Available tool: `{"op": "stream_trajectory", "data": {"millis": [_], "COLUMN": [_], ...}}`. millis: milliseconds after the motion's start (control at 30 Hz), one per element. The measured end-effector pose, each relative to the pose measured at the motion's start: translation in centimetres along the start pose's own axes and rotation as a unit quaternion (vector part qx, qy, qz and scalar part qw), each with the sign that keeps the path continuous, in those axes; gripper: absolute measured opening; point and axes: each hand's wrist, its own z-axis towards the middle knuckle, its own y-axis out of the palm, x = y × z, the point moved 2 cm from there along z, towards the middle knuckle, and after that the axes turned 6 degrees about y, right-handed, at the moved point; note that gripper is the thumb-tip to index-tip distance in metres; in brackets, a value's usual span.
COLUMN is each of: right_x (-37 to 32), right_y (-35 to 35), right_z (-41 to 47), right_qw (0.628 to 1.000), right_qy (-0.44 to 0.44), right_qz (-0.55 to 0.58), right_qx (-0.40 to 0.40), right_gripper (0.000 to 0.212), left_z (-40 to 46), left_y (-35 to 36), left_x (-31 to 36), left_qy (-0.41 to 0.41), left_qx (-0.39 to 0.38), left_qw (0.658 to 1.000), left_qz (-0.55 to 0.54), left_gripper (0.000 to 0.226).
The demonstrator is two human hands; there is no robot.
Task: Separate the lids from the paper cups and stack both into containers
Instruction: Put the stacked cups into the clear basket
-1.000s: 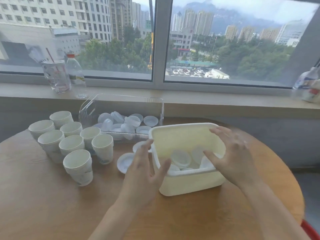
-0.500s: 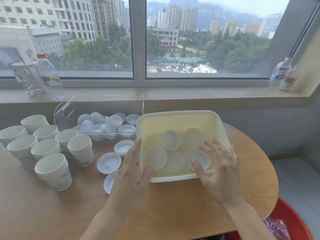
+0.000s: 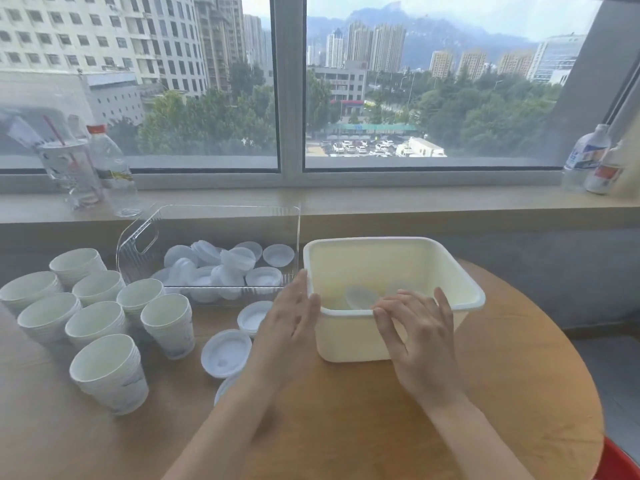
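Left grip: left hand [image 3: 289,327] is open, fingers straight and together, lying flat against the left wall of the tub [image 3: 349,344] near its front-left corner; it holds nothing.
Right grip: right hand [image 3: 420,336] has its fingertips [image 3: 379,311] on the tub's front rim, thumb lower against the front wall, fingers loosely bent; whether it actually pinches the rim cannot be told.
Tub: cream plastic, rectangular, upright on the table [image 3: 519,393] at 1 o'clock from the table's middle, between the two hands.
Tub contents: a few translucent white lids [image 3: 360,296] lie on the floor of the tub; the exact count is hidden by the front wall and the right hand.
Tray: a clear tray [image 3: 145,237] sits at 10 o'clock from the tub, just beside its left wall, holding a loose heap of tray lids [image 3: 221,265].
Loose lids: three table lids [image 3: 227,353] lie on the table at 8 o'clock from the tub, partly under the left forearm; the nearest is mostly covered.
Cups: stacks of cups [image 3: 95,323], all upright and open, stand in a cluster at 9 o'clock on the table, well apart from the tub.
Sill, left: a clear drink cup [image 3: 71,174] with a red straw and a bottle [image 3: 110,168] with a red cap stand at 11 o'clock.
Sill, right: two small bottles [image 3: 588,157] stand at 2 o'clock, labels too blurred to read.
Floor: a red bin [image 3: 620,462] edge shows at 5 o'clock.
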Motion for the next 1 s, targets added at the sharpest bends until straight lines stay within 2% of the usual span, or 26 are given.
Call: {"op": "stream_trajectory", "data": {"millis": [100, 333, 433, 533, 600, 667, 700, 800, 900, 1000], "right_x": [0.7, 1.6, 1.8, 1.6, 0.9, -0.9, -2.2, -6.1, -7.2, -7.3], "right_y": [1.7, 6.8, 8.9, 10.3, 10.6, 11.0, 11.5, 14.8, 18.3, 19.3], "right_z": [2.4, 8.8, 10.9, 12.6, 13.1, 12.7, 12.1, 9.5, 7.5, 7.3], "right_qw": [1.0, 0.999, 0.999, 0.999, 1.0, 0.997, 0.991, 0.967, 0.955, 0.96], "right_qy": [0.018, 0.047, 0.05, 0.048, 0.02, -0.068, -0.129, -0.244, -0.251, -0.225], "right_qz": [0.002, 0.001, 0.006, 0.014, 0.009, 0.012, 0.021, 0.027, -0.049, -0.09], "right_qx": [0.004, 0.014, 0.009, -0.001, 0.014, 0.041, 0.034, -0.071, -0.148, -0.143], "right_gripper": [0.034, 0.042, 0.047, 0.047, 0.037, 0.026, 0.026, 0.034, 0.032, 0.022], "left_z": [0.8, 2.0, 2.5, 3.3, 3.6, 3.8, 3.8, 4.0, 4.1, 4.0], "left_y": [-1.7, -6.7, -8.7, -9.8, -10.0, -10.1, -10.1, -10.4, -10.9, -11.2], "left_x": [-1.2, -4.2, -5.5, -7.1, -7.9, -8.3, -8.5, -9.0, -9.5, -9.6], "left_qy": [-0.005, 0.076, 0.077, 0.05, 0.044, 0.051, 0.057, 0.066, 0.071, 0.072], "left_qx": [0.02, 0.102, 0.1, 0.061, 0.04, 0.042, 0.046, 0.05, 0.048, 0.048], "left_qw": [0.999, 0.97, 0.954, 0.939, 0.927, 0.919, 0.917, 0.91, 0.908, 0.91], "left_qz": [0.028, 0.209, 0.271, 0.334, 0.371, 0.389, 0.393, 0.406, 0.409, 0.406], "left_gripper": [0.061, 0.056, 0.056, 0.062, 0.063, 0.061, 0.06, 0.057, 0.053, 0.055]}}
